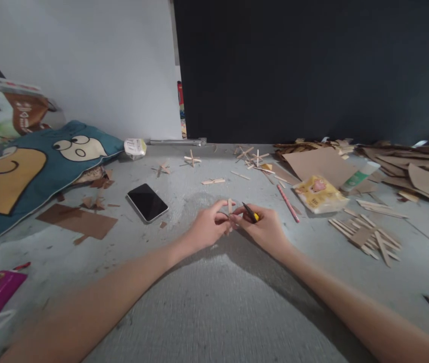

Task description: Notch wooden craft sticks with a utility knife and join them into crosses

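My left hand (207, 227) is closed in a pinch on a small wooden stick piece (230, 206) that stands upright between both hands. My right hand (263, 228) is closed round a small black and yellow cutter (251, 214), whose tip points at the stick. Both hands rest low over the grey floor (214, 302) in the middle of the view.
A black phone (147, 202) lies left of my hands, a red pencil (287, 203) and a yellow packet (319, 193) to the right. Loose wooden sticks (366, 234), stick crosses (252, 157) and cardboard sheets (320, 164) fill the right and back. A blue cushion (29, 171) lies at the left.
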The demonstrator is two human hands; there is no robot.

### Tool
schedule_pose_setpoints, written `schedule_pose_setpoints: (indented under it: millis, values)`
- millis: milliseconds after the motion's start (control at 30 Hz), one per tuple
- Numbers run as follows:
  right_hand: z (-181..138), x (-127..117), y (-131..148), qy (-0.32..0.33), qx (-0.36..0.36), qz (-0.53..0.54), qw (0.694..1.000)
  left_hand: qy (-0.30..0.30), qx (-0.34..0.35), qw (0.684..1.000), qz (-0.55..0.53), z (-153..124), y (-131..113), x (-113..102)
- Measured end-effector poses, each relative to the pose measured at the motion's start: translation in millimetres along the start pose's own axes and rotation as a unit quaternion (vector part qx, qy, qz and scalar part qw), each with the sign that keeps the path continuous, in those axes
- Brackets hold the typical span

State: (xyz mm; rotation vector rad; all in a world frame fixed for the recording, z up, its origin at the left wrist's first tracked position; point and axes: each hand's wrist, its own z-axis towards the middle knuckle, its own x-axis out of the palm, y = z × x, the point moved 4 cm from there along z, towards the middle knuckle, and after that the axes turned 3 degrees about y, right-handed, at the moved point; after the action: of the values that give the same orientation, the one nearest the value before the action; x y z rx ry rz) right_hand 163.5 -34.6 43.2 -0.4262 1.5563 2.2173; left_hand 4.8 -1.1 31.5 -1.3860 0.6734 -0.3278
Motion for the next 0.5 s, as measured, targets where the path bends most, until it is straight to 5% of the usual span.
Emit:
schedule_pose_setpoints:
  millis: [500]
  values:
    - [-1.5, 7.9, -0.3, 0.021, -0.020, -0.091, 0.995, 0.008, 0.021, 1.000, -0.001, 2.1, 5.4, -0.6]
